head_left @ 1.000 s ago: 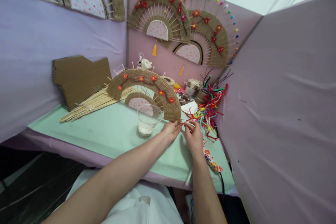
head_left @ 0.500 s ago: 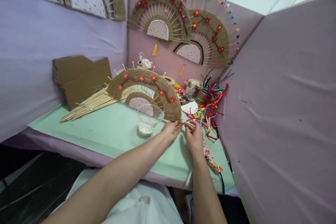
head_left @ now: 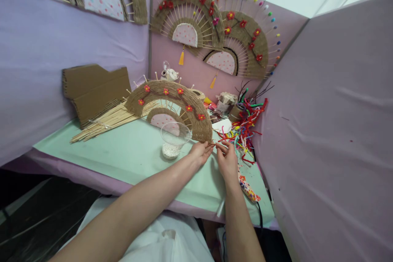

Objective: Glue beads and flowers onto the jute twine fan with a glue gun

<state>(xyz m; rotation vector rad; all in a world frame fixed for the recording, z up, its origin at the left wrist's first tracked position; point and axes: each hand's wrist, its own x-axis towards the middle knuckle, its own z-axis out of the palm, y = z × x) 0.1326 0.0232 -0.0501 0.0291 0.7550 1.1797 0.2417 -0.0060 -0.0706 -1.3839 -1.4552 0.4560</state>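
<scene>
A woven twine fan (head_left: 199,127) with red flowers and a pale dotted half-circle panel leans upright on the table. At its lower right corner is my left hand (head_left: 202,151), palm turned up, fingers together around a thin brown strand or stick end. Just to the right, my right hand (head_left: 226,159) pinches the other side of that thin piece between thumb and fingertips. What exactly the piece is, I cannot make out. Left of my left wrist stands a clear plastic cup (head_left: 170,151) with white beads at its bottom.
Bundled thin sticks (head_left: 101,125) and cardboard (head_left: 95,90) lie left. Colourful pipe cleaners (head_left: 250,127) crowd the right back, with a patterned glue gun (head_left: 248,188) and its cord nearer. A clear stick (head_left: 220,207) lies at the front edge. Fabric walls carry finished fans (head_left: 187,0).
</scene>
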